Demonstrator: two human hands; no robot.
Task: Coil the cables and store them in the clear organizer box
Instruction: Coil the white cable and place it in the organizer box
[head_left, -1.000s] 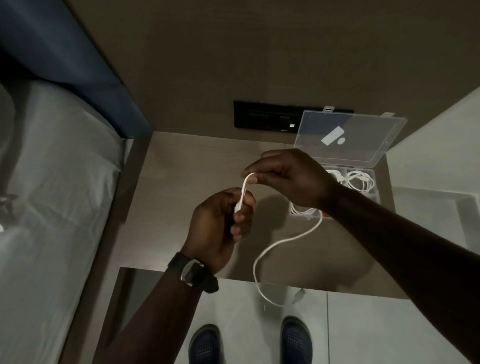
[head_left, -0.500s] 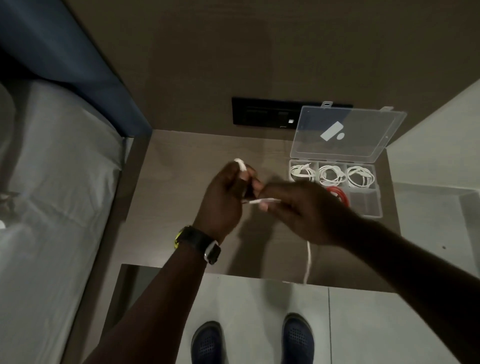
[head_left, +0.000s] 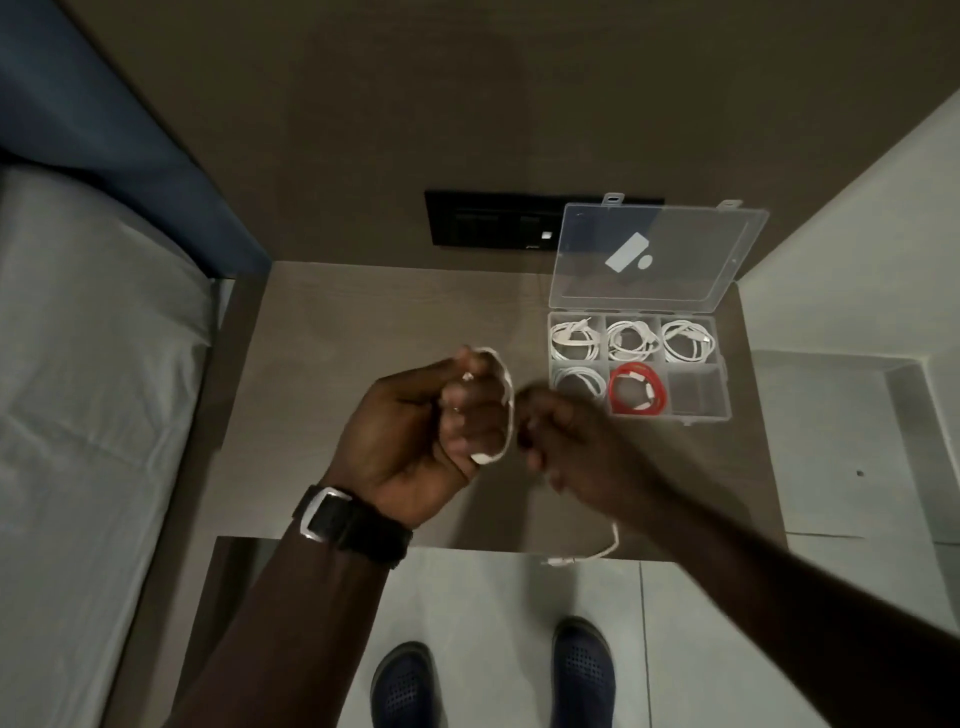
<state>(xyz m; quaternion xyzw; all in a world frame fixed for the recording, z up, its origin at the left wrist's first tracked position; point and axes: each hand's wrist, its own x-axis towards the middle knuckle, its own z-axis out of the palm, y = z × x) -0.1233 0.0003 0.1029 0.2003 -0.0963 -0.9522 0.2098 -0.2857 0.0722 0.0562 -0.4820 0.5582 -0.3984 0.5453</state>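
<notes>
My left hand is closed around a white cable, which loops over its fingers. My right hand, blurred by motion, pinches the same cable just to the right of the loop. The cable's free end hangs below my right wrist, its plug at the table's front edge. The clear organizer box stands open at the table's back right, lid upright. Several compartments hold coiled white cables, one holds a red cable, and the front right compartment is bare.
The brown bedside table carries the box. A black switch panel sits on the wall behind. A bed with a grey sheet lies to the left. My shoes stand on the tiled floor below.
The cable has been wound further around my left hand. My right hand came down and round with it, and the hanging tail is shorter.
</notes>
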